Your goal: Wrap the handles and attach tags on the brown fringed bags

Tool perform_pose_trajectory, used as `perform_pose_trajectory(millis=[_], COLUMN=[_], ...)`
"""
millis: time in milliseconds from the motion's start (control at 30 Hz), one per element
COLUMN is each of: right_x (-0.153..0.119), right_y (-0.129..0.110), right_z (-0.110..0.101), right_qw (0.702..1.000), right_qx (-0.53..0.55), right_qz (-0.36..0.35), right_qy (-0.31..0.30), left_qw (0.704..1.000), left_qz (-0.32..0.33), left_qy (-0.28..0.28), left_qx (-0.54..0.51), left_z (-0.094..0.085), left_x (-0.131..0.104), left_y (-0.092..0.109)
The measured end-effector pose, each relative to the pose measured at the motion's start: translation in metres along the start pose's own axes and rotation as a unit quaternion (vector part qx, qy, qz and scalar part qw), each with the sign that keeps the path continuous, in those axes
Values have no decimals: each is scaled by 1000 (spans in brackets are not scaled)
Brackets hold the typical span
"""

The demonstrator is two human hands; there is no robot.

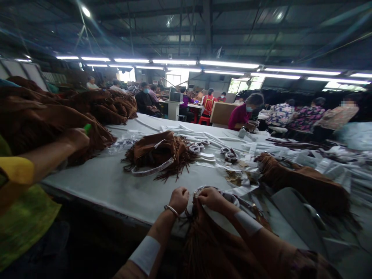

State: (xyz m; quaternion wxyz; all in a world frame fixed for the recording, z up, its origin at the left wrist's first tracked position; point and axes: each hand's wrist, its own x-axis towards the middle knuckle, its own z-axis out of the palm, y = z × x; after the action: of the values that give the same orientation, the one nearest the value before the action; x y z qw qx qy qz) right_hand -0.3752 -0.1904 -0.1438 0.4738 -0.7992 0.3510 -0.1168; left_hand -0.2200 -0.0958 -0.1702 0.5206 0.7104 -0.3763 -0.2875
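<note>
A brown fringed bag hangs over the table's near edge, right in front of me. My right hand is closed at its upper corner, fingers pinching the bag beside a small shiny fitting. A pale wrapped strap curves out behind this hand. My left hand is closed just left of the bag, a bangle on its wrist. Whatever its fingers hold, if anything, is too small to make out. Farther up the table lies another brown fringed bag with a pale wrapped strap.
On the left, a co-worker's hand with a bright green item is by a heap of brown bags. Rolled straps and white strips lie across the table. A brown fringed piece and a grey shape are at right.
</note>
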Motion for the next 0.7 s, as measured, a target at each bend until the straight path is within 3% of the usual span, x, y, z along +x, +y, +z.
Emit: perform_pose_trajectory(millis=[133,267,400,533,700], right_x=[-18,-35,-43,-45,-43], right_y=[-2,-8,-14,-21,-21], right_z=[-12,-19,-25,-31,-25], right_qw=[994,987,994,997,979], right_qx=[-90,-151,-109,-70,169], right_qz=[-58,-42,-20,28,114], right_qy=[-23,-22,-18,-20,8], left_qw=[994,963,916,876,855], left_qz=[-39,-83,-108,-148,-200], left_qy=[-34,-86,-129,-179,-217], left_qx=[-101,-241,-365,-424,-427], left_z=[-11,-13,-10,-8,-19], left_x=[-5,-16,-28,-37,-45], left_y=[1,6,14,13,11])
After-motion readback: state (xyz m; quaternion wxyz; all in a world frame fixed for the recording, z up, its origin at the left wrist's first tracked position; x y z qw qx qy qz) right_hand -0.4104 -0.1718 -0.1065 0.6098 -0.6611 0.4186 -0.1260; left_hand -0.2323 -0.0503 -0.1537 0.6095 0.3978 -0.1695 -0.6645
